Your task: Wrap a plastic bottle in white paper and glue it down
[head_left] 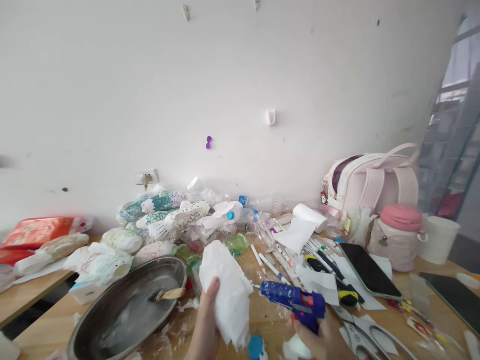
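My left hand [208, 312] is closed around a white paper-wrapped form [225, 290], its thumb lying on the near face. The form stands tilted above the table and has ragged paper edges. A blue glue gun [292, 300] is gripped in my right hand [313, 335], its nozzle pointing left at the form's right edge. A small red light glows on the gun's body. Whether the nozzle touches the paper I cannot tell. Below them lies a blue bottle cap [256, 346].
To the left sits an oval metal basin [127, 305] with greyish liquid and a wooden-handled brush [170, 294]. Behind are several decorated paper-covered forms [187, 215]. At right lie scissors [356, 332], a phone [369, 270], a pink-lidded jar [397, 240] and a backpack [375, 180].
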Demonstrator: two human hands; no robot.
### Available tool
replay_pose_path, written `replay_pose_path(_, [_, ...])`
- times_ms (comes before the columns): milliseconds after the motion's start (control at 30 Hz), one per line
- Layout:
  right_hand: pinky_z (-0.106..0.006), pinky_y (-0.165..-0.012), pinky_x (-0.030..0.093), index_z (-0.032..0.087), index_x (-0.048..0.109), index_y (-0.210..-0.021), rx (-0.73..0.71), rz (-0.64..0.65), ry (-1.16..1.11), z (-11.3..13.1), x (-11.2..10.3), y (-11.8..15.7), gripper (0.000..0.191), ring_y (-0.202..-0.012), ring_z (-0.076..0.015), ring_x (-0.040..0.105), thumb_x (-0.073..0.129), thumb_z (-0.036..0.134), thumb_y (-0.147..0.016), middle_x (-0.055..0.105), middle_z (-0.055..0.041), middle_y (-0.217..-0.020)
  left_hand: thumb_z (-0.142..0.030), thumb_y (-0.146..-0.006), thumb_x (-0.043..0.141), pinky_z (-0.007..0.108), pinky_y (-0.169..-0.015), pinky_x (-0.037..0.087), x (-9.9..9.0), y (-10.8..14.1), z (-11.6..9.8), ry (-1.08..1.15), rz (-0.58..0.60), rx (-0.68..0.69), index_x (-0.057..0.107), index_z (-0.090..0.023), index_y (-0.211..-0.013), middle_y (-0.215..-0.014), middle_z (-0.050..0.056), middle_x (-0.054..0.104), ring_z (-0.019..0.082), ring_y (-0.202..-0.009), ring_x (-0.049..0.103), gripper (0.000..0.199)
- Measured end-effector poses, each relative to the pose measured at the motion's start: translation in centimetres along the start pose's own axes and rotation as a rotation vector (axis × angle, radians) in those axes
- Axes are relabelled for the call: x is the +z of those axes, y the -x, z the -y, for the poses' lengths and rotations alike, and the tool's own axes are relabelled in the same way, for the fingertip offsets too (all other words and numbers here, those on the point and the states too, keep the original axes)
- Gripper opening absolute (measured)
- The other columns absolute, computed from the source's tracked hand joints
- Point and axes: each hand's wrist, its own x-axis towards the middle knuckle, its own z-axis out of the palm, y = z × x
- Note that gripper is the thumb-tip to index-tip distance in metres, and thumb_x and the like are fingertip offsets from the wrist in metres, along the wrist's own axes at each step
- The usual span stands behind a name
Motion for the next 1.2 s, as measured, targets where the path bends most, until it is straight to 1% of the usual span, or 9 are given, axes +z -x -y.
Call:
replay_pose_path(133, [-0.021,-0.045,0.038,0.015,0.064,-0.071,0.095,0.219,-0.433,1.1,0.0,-0.7,0.026,-0.045,-0.0113,0.05,0.066,0.039,-0.062,0.063,-0.0013,-0.055,-0.029,-0.087,0.045,0.038,-0.097,0.044,0.2,0.5,-0.3,0.074,-0.004,-0.09,0.043,-0.008,-0.132,-0.101,0.014,0.073,0.028,-0.105,0.063,0.05])
replay_pose_path(200, [-0.019,-0.042,0.036,0.014,0.065,-0.071,0.171,0.296,-0.598,1.8,-0.1,-1.0,0.026,-0.041,-0.0101,0.048,0.069,0.036,-0.058,0.06,-0.0004,-0.049,-0.03,-0.087,0.043,0.04,-0.098,0.044,0.2,0.5,-0.3,0.097,0.027,-0.102,0.04,-0.007,-0.134,-0.099,0.014,0.073,0.028,-0.104,0.063,0.053])
replay_pose_path(300, [-0.019,-0.039,0.036,0.014,0.063,-0.069,0.193,0.373,-0.725,2.5,-0.3,-1.2,0.023,-0.036,-0.0099,0.048,0.068,0.035,-0.059,0.063,-0.0028,-0.05,-0.035,-0.085,0.041,0.042,-0.098,0.043,0.2,0.4,-0.3,0.109,0.071,-0.102,0.04,-0.007,-0.135,-0.098,0.014,0.074,0.03,-0.105,0.062,0.057])
replay_pose_path(367, [-0.019,-0.038,0.037,0.015,0.061,-0.073,0.192,0.385,-0.73,2.6,-0.3,-1.2,0.023,-0.033,-0.01,0.048,0.066,0.036,-0.065,0.065,-0.0029,-0.051,-0.036,-0.084,0.042,0.042,-0.099,0.043,0.0,0.1,-0.1,0.107,0.053,-0.089,0.039,-0.009,-0.135,-0.097,0.013,0.074,0.03,-0.105,0.062,0.058])
replay_pose_path(467, [-0.018,-0.036,0.036,0.015,0.057,-0.078,0.19,0.462,-0.685,2.4,-0.1,-1.1,0.023,-0.03,-0.0109,0.048,0.06,0.037,-0.073,0.061,0.0006,-0.041,-0.036,-0.083,0.045,0.041,-0.101,0.041,-0.7,-0.5,0.5,0.106,0.039,-0.059,0.036,-0.015,-0.137,-0.097,0.011,0.074,0.029,-0.107,0.061,0.059])
replay_pose_path(600, [-0.021,-0.042,0.042,0.016,0.053,-0.076,0.231,0.574,-0.633,1.8,0.5,-1.1,0.022,-0.033,-0.015,0.054,0.055,0.038,-0.071,0.052,0.0049,-0.033,-0.042,-0.071,0.064,0.037,-0.102,0.039,-2.2,-1.7,1.7,0.119,0.142,-0.01,0.039,-0.021,-0.136,-0.103,0.008,0.073,0.029,-0.114,0.056,0.073])
replay_pose_path(733, [-0.022,-0.047,0.043,0.017,0.052,-0.072,0.267,0.574,-0.569,1.6,0.7,-1.1,0.02,-0.041,-0.0168,0.059,0.056,0.036,-0.067,0.052,0.0045,-0.035,-0.049,-0.058,0.074,0.038,-0.102,0.039,-3.1,-2.5,2.6,0.104,0.164,0.009,0.047,-0.023,-0.129,-0.108,0.008,0.071,0.031,-0.118,0.052,0.08])
replay_pose_path(933, [-0.02,-0.042,0.039,0.017,0.051,-0.074,0.267,0.644,-0.583,1.8,0.8,-1.0,0.018,-0.032,-0.0136,0.052,0.051,0.035,-0.07,0.053,0.004,-0.034,-0.051,-0.059,0.074,0.039,-0.101,0.041,-2.9,-2.2,2.6,0.11,0.176,0.069,0.054,-0.023,-0.123,-0.107,0.009,0.072,0.032,-0.117,0.053,0.073])
replay_pose_path(1200, [-0.019,-0.037,0.033,0.016,0.05,-0.077,0.253,0.641,-0.571,2.0,0.7,-1.0,0.021,-0.029,-0.0125,0.049,0.052,0.036,-0.072,0.054,0.0033,-0.034,-0.053,-0.066,0.068,0.04,-0.101,0.04,-2.5,-1.8,2.7,0.127,0.189,0.054,0.048,-0.022,-0.13,-0.108,0.01,0.071,0.031,-0.117,0.054,0.073])
